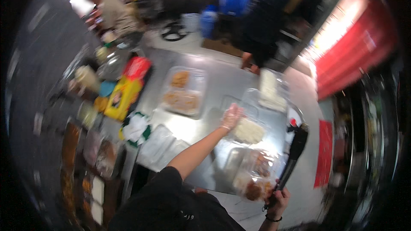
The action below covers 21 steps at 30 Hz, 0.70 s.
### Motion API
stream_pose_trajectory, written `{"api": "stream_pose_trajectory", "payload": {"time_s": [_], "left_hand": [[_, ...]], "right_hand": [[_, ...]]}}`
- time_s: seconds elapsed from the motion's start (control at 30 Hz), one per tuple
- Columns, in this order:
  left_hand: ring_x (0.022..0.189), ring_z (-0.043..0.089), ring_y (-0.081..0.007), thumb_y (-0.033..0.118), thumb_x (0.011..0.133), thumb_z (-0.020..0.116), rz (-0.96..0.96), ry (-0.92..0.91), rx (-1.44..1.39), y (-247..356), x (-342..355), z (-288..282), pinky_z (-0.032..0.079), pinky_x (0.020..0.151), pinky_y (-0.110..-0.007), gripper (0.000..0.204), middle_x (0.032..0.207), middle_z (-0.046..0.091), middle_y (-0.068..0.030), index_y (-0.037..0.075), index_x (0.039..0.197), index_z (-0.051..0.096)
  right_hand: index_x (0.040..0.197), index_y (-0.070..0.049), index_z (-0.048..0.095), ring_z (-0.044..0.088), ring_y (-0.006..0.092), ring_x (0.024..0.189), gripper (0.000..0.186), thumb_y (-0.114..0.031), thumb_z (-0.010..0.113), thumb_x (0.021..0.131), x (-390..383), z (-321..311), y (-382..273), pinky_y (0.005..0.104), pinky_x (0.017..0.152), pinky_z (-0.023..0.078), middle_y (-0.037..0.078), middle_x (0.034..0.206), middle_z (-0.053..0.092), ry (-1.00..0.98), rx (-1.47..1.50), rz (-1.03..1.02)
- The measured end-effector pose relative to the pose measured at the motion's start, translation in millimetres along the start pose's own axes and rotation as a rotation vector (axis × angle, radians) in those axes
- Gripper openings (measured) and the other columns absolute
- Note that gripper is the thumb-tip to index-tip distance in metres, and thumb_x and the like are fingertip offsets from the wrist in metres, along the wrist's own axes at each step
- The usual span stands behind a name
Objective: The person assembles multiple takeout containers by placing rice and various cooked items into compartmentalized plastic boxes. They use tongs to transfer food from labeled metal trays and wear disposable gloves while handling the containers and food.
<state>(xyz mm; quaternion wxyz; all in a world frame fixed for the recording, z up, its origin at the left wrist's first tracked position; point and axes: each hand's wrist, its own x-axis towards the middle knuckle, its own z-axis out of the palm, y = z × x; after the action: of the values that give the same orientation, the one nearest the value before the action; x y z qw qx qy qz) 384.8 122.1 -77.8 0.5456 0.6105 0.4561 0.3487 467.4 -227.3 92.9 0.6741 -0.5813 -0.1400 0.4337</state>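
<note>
My left hand (232, 117), in a clear plastic glove, stretches over the metal table with its fingers extended and slightly blurred. It is at the edge of a clear plastic tray of white food (248, 131), perhaps rice; whether it touches the lid I cannot tell. At the lower right my right hand (279, 200), with a dark bracelet at the wrist, is closed round a long black stick-shaped tool (294, 152). The tool slants up and right, with a red spot near its upper end. Clear containers of brown food (261, 166) lie beside it.
On the metal table (214, 139) stand a clear container of orange-brown food (182, 92) and a pack of white food (272, 90). A yellow and red package (124, 96), a white and green cloth (136, 128) and jars line the left. Two people are beyond the table.
</note>
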Motion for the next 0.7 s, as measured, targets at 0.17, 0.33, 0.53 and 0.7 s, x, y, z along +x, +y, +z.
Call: {"api": "stream_pose_trajectory", "payload": {"time_s": [0.17,0.33,0.53,0.7], "left_hand": [[0.089,0.064,-0.0161,0.022,0.098,0.061,0.167,0.040,-0.673,63.8,-31.8,-117.3,0.053,0.078,-0.031,0.021,0.099,0.060,-0.0039,0.007,0.108,0.049],[0.096,0.062,-0.0166,0.018,0.095,0.065,0.374,0.343,-0.353,14.0,-156.0,-310.8,0.055,0.080,-0.033,0.028,0.102,0.060,-0.0055,0.007,0.107,0.042],[0.110,0.062,-0.0230,0.022,0.099,0.057,-0.170,0.734,-0.834,47.1,-475.0,-436.3,0.052,0.096,-0.037,0.051,0.123,0.061,-0.0114,0.006,0.143,0.038],[0.117,0.058,-0.0236,0.029,0.099,0.052,0.018,0.945,-1.176,-36.1,-677.1,-445.4,0.049,0.099,-0.038,0.050,0.128,0.059,-0.0129,0.002,0.141,0.043]], "right_hand": [[0.125,0.005,0.053,0.061,0.0207,0.070,0.045,-0.023,0.064,0.092,41.1,27.2,-5.3,0.0289,0.053,0.049,0.015,0.088,0.063,-0.216,-0.044,0.081],[0.119,0.004,0.057,0.048,0.0120,0.053,0.038,-0.022,0.063,0.092,46.1,181.5,-0.4,0.0231,0.044,0.041,0.007,0.070,0.055,-0.610,-0.298,-0.083],[0.123,0.007,0.059,0.050,0.0077,0.054,0.046,-0.016,0.071,0.085,-14.5,368.1,76.9,0.0212,0.045,0.037,0.002,0.072,0.056,-1.133,-0.658,-0.160],[0.122,0.009,0.061,0.068,0.0226,0.098,0.056,-0.021,0.080,0.079,-162.5,532.7,175.9,0.0330,0.087,0.051,0.022,0.109,0.070,-1.529,-1.032,-0.628]]}}
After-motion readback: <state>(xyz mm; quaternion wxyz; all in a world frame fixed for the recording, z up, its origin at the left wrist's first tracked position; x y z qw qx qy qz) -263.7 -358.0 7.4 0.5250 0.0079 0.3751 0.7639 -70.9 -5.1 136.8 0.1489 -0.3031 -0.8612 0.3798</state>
